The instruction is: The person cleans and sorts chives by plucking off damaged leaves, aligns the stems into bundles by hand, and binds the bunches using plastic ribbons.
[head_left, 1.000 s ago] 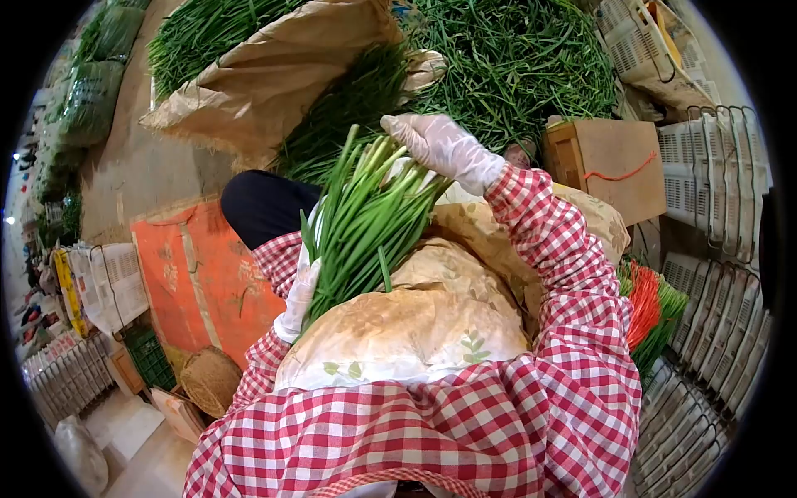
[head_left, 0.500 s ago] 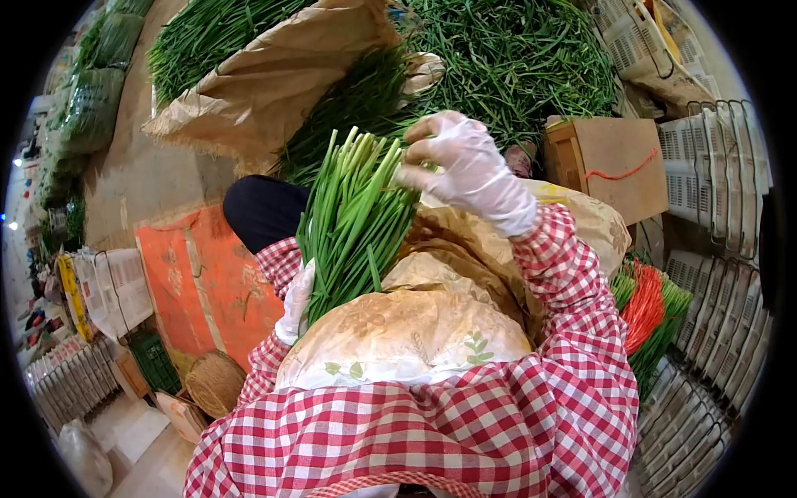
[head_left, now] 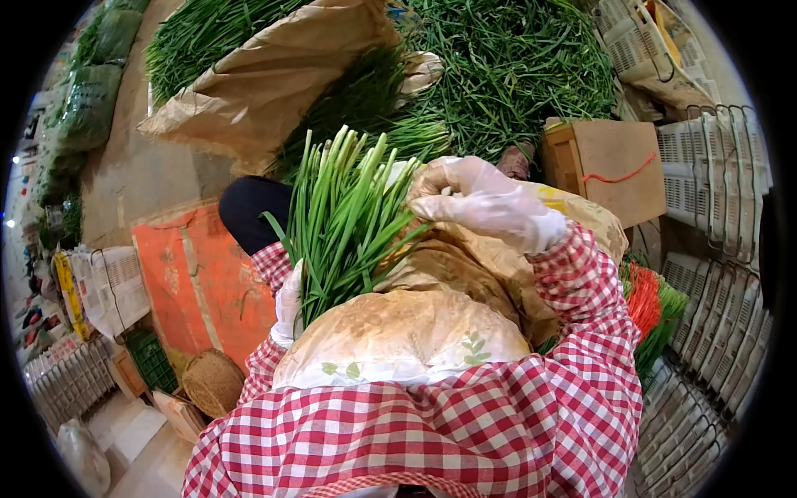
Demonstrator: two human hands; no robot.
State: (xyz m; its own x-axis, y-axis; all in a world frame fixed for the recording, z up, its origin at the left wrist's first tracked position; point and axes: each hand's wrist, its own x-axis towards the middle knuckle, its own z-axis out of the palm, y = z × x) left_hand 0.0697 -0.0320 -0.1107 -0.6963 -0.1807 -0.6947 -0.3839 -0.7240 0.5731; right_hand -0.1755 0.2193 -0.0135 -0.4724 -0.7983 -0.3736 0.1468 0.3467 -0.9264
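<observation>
A loose bunch of green chives point(head_left: 349, 220) stands over my lap, pale cut ends up and leaves down. My left hand point(head_left: 288, 307), in a thin white glove, grips the bunch low on its left side; its fingers are mostly hidden behind the leaves. My right hand point(head_left: 481, 203), also gloved, is at the right edge of the bunch with fingers curled and tips pressed together against the outer leaves. Whatever lies in that pinch is too small to make out. A stained apron cloth point(head_left: 407, 332) with a leaf print covers my lap.
A large heap of loose greens point(head_left: 523, 66) lies ahead, beside more chives point(head_left: 216, 37) under brown sacking point(head_left: 266, 75). To the right are a wooden box point(head_left: 610, 170), white crates point(head_left: 710, 178) and red ties point(head_left: 641, 303). An orange mat point(head_left: 195, 282) and a woven basket point(head_left: 213, 382) are left.
My right hand has moved down and to the right from the stalk tops, its fingers curling together. The bunch has spread a little, and a leaf now sticks out on its left.
</observation>
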